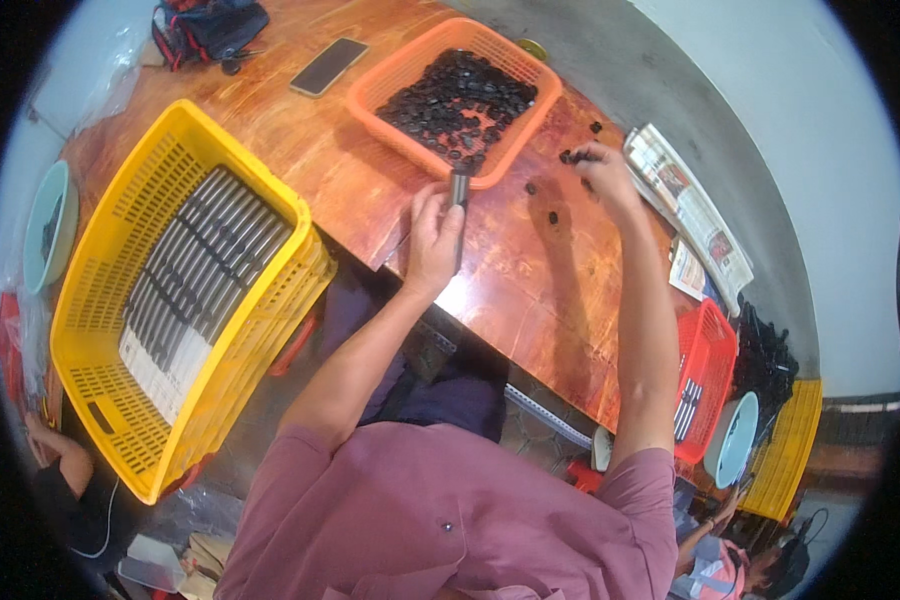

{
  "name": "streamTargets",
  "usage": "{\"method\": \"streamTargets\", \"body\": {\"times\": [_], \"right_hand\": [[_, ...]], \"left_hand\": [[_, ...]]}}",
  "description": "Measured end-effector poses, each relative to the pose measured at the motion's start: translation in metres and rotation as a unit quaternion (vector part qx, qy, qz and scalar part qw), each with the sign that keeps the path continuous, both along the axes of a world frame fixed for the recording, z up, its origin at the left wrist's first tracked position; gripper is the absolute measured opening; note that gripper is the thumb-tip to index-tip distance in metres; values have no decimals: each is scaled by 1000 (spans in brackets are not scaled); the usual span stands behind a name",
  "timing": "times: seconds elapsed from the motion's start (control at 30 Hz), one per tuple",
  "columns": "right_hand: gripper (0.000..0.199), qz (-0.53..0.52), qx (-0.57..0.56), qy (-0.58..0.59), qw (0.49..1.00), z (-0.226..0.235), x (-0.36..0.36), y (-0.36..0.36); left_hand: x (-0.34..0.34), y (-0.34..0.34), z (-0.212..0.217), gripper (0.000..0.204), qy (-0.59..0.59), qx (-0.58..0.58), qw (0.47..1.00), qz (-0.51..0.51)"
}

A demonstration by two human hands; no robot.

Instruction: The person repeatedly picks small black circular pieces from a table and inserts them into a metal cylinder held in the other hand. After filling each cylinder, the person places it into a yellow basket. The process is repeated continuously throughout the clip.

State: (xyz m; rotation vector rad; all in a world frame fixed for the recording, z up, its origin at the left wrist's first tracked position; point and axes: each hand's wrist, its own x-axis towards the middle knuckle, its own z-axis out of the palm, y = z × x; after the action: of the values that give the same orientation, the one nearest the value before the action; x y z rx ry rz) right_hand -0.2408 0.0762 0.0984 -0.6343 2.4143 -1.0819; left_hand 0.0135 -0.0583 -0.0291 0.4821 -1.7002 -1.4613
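While my left hand (pixel 432 235) stays out of the bins, it is clamped around a dark tube (pixel 459 200), held upright over the table (pixel 530 290) just in front of the orange basket (pixel 370 95). My right hand (pixel 602 168) reaches to the table beside that basket, its fingertips pinched together on a small black cap (pixel 573 156); a few more caps (pixel 553 216) lie loose on the wood near it. I judge the work to be at an early or middle stage: the orange basket is well filled with black caps, and the yellow crate (pixel 100 290) at my left is packed with rows of tubes. A red basket (pixel 715 350) at my right holds only a few tubes, as far as I can see. I cannot tell whether the tube in hand already carries a cap.
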Motion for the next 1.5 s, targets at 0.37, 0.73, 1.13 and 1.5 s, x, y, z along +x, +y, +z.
{"method": "streamTargets", "body": {"times": [0.37, 0.73, 1.13, 1.5], "right_hand": [[22, -17, 146, 274, 950, -88, 17, 31], [50, -24, 31, -45, 998, -32, 14, 44], [31, -27, 45, 51, 997, -87, 10, 97], [19, 106, 23, 111, 988, -55, 97, 56]], "left_hand": [[-3, -4, -7, 33, -12, 76, 996, -49], [-3, -4, -13, 31, -23, 112, 992, -61], [-5, -4, -13, 32, -15, 110, 990, -84], [-1, -4, -9, 30, -36, 145, 983, -104]]}}
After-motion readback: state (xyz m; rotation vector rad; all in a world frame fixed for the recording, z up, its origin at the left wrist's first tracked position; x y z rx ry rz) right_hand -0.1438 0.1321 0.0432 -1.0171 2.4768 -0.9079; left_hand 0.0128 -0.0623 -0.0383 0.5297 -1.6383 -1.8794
